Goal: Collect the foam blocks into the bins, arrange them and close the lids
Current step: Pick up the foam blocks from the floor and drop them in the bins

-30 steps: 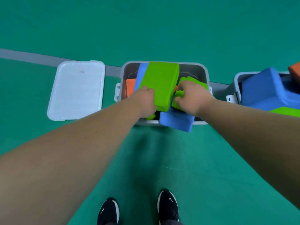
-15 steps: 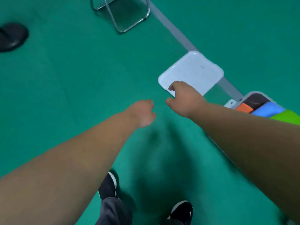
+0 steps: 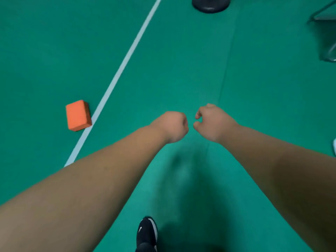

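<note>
Clearly, both hands are curled and neither one holds a thing. The left hand [image 3: 171, 127] is closed into a fist, with the fingers folded under, so that mostly the back of the hand shows. The right hand [image 3: 213, 122] is curled too. Its thumb and forefinger bend toward each other with a small gap between them, and only green floor shows through that gap. The two hands are just beside each other near the middle of the view, knuckles close but apart. Both bare forearms stretch forward from the lower corners.

An orange foam block [image 3: 78, 115] lies flat on the green floor [image 3: 254, 88], well to the left of the left hand and apart from it. It lies just beside a white line [image 3: 126, 59], and its lower right corner reaches the edge of this line. The line runs slanted from the top of the view down to the left forearm.

Below the hands, a black shoe [image 3: 147, 231] with a white mark stands on the floor. At the top edge there is a black round base [image 3: 211, 4]. At the upper right a metal frame [image 3: 325, 17] shows, too blurred to tell what it is.
</note>
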The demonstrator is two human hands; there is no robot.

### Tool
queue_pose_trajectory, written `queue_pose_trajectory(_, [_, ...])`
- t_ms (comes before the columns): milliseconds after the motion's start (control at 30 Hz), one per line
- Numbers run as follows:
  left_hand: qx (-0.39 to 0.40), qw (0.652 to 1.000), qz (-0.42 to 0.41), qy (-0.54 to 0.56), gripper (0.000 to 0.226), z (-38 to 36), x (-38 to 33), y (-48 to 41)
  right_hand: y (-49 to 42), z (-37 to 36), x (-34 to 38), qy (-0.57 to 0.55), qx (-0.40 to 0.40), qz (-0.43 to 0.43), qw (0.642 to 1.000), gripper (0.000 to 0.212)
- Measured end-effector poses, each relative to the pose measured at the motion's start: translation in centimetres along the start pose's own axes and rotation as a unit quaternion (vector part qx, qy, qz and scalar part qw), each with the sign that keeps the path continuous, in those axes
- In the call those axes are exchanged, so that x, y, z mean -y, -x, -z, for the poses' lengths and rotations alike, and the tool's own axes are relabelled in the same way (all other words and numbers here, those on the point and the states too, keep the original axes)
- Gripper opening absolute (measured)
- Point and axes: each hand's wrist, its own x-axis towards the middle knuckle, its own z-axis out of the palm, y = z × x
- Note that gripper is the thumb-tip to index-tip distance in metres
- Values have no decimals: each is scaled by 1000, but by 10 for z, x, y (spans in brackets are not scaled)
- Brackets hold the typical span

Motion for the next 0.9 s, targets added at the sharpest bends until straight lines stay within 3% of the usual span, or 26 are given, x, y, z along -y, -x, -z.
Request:
queue_pose_trajectory(200, [-57, 988, 135, 40, 28, 59, 221, 106, -36, -53, 246, 55, 43, 133, 989, 30])
queue_pose_trajectory(400, [-80, 945, 300, 105, 26, 53, 382, 251, -10, -120, 440, 87, 79, 266, 957, 25])
queue_pose_trajectory(700, [-95, 841, 497, 192, 26, -36, 498, 499, 95, -259, 622, 146, 191, 439, 866, 30])
queue_pose_trajectory(900, [-94, 765, 587, 246, 24, -157, 551, 625, 168, -388, 698, 203, 248, 514, 796, 32])
